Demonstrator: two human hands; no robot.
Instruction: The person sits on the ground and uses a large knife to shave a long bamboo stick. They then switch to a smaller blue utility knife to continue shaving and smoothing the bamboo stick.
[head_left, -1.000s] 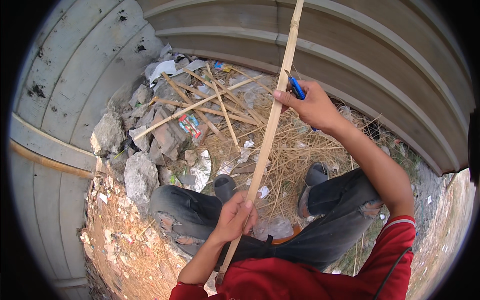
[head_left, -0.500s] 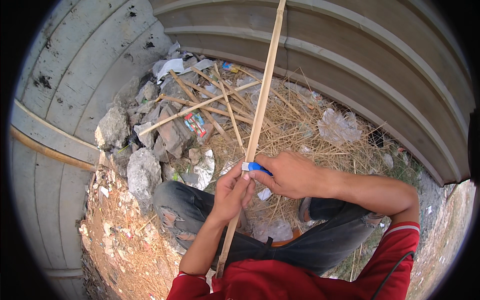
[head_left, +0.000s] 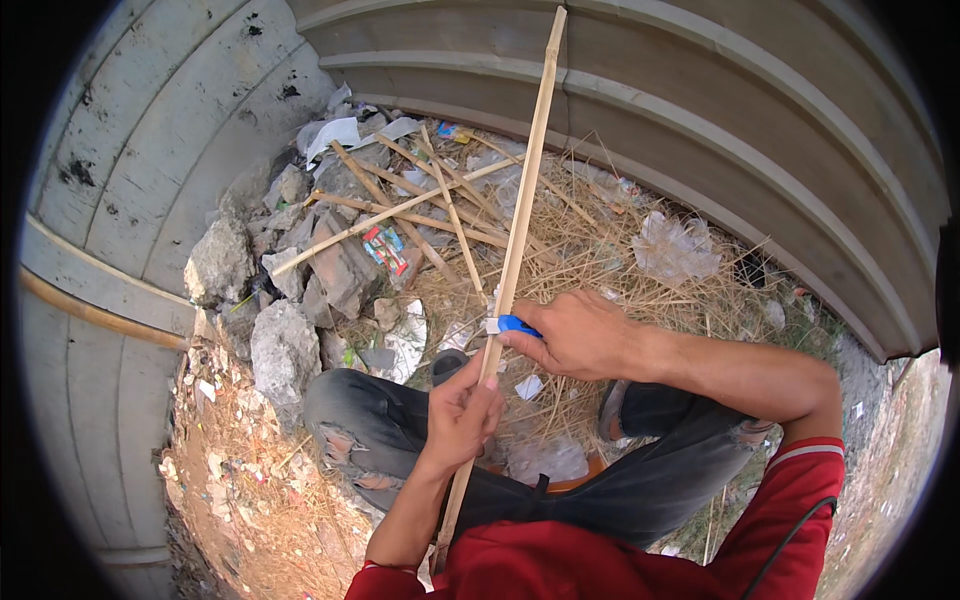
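Observation:
A long, pale bamboo strip [head_left: 527,190] runs from my lap up and away, its far end in front of the metal wall. My left hand [head_left: 462,415] is closed round its lower part, thumb lying along it. Just above, my right hand [head_left: 578,338] grips a blue-handled cutter knife [head_left: 519,325]. The knife's pale metal end lies across the strip, against its surface. My right fingers hide most of the handle.
Several bamboo sticks [head_left: 440,190] lie crossed on straw beyond my knees. Broken concrete lumps [head_left: 287,345] are heaped at the left. A crumpled clear plastic bag [head_left: 676,247] rests at the right, below the ribbed metal wall [head_left: 700,120]. My bent legs [head_left: 640,490] frame the near ground.
My left hand has shifted slightly down, away from the knife. The strip's far tip has come down into view. The cutter knife stays in my right hand on the strip.

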